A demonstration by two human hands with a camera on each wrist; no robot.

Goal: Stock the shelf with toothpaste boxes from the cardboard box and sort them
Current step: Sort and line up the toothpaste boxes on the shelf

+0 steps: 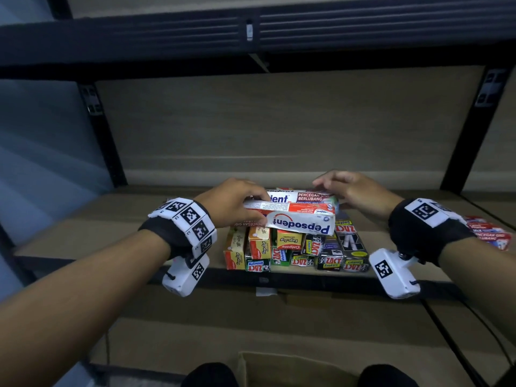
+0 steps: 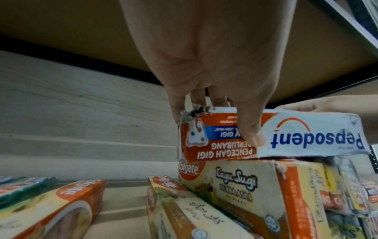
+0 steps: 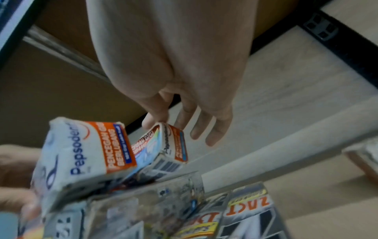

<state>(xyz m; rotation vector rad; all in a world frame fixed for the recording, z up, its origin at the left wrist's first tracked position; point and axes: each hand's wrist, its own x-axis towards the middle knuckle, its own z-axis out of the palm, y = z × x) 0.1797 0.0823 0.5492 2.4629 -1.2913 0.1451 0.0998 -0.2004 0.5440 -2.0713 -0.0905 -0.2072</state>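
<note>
Currently: left hand [image 1: 237, 202] grips front toothpaste box [image 1: 301, 222] atop stacked boxes [image 1: 296, 251]; right hand [image 1: 349, 188], fingers loosely spread, touches rear box [image 1: 304, 197].

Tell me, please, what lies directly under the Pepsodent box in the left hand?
The Pepsodent box rests on a Colgate Kayu Sugi box; ZACT boxes stand further right. What lies beneath its far end is covered.

The cardboard box [image 1: 296, 368] is cut off by the head view's bottom edge, only its rim showing. The left hand [image 1: 231, 201] covers the near toothpaste box's [image 1: 300, 219] left end. Boxes at the right [image 1: 490, 233] are clipped by the frame. The right wrist view is blurred, so the black boxes' [image 3: 243, 215] print is mostly unreadable.
</note>
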